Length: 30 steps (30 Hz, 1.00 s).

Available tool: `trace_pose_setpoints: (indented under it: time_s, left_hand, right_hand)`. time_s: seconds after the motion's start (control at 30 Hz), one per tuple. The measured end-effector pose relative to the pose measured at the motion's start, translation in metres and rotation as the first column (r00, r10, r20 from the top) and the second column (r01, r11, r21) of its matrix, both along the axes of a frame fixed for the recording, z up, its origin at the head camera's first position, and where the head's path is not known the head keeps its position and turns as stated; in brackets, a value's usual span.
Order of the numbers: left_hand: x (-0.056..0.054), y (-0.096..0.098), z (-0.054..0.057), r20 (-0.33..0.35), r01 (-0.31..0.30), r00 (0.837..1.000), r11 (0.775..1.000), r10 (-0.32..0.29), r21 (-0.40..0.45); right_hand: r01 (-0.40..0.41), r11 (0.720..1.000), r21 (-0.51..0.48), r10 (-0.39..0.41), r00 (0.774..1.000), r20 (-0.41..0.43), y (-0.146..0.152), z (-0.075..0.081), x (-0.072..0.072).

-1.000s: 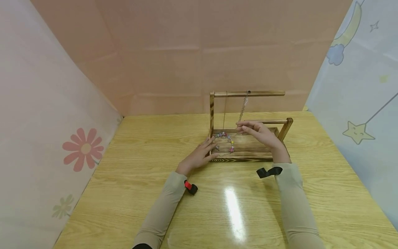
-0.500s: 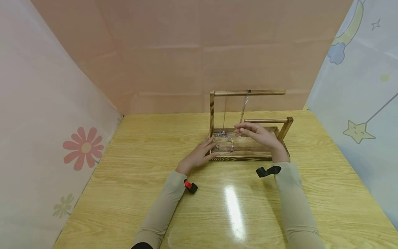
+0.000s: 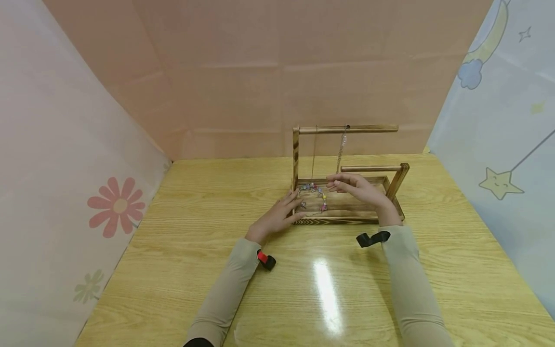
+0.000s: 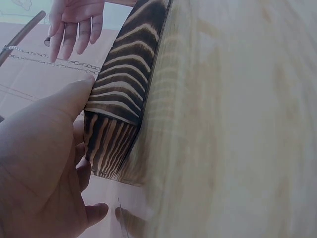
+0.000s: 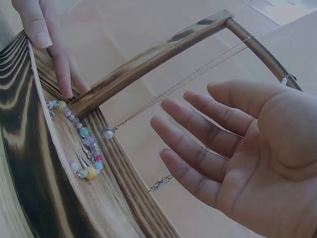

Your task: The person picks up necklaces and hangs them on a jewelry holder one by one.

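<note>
A dark-grained wooden jewelry stand (image 3: 342, 221) has a tray base, a tall upper bar and a lower bar. My left hand (image 3: 277, 217) rests on the tray's left end, fingers spread along it. My right hand (image 3: 362, 190) hovers over the tray with relaxed fingers, palm bare in the right wrist view. Close behind its fingertips a chain bracelet with clear beads (image 3: 344, 140) hangs from the upper bar. Left of that hangs a thin necklace (image 3: 314, 154) with a pearl pendant (image 5: 108, 133). A colorful beaded bracelet (image 5: 84, 132) lies curved in the tray's left part.
The stand is on a wood-grain table (image 3: 208, 193). A pink backdrop (image 3: 225, 96) rises behind it, with patterned sheets at both sides. The lower bar (image 3: 370, 168) sticks out leftward from a short post at the tray's right end.
My right hand has moved slightly down and left from the lower end of the hanging chain, which has swung a little to the right. My left hand has stayed in place.
</note>
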State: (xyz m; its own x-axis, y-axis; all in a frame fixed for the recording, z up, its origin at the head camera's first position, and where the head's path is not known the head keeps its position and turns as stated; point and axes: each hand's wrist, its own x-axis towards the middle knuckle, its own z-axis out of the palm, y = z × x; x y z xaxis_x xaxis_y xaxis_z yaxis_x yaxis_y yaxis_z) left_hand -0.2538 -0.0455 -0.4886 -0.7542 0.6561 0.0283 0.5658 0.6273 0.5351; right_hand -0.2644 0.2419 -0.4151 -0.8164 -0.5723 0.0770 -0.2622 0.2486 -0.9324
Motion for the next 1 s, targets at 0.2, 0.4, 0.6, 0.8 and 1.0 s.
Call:
trace_pose_setpoints:
  time_s: [0.2,0.4,0.6,0.8,1.0]
  left_hand:
    - [-0.001,0.000,-0.001,-0.004,-0.002,1.000,1.000,0.002,-0.002]
    - [0.001,0.000,-0.003,0.016,-0.006,1.000,1.000,0.006,-0.012]
    - [0.000,0.001,0.000,0.007,-0.007,1.000,1.000,0.007,0.000]
    - [-0.001,0.001,0.000,-0.005,0.000,1.000,1.000,0.000,-0.010]
    - [-0.001,0.000,-0.001,-0.006,0.001,1.000,1.000,-0.001,-0.013]
  right_hand:
    - [0.016,1.000,0.020,-0.016,1.000,0.002,0.000,-0.002,-0.001]
    - [0.032,0.999,0.044,-0.033,0.999,0.017,0.001,-0.007,-0.001]
    - [0.076,0.996,0.045,-0.077,0.997,0.023,0.004,-0.008,-0.005]
    - [0.106,0.993,0.045,-0.107,0.994,0.027,0.005,-0.013,-0.007]
    - [0.125,0.991,0.046,-0.127,0.991,0.045,0.002,-0.021,-0.007]
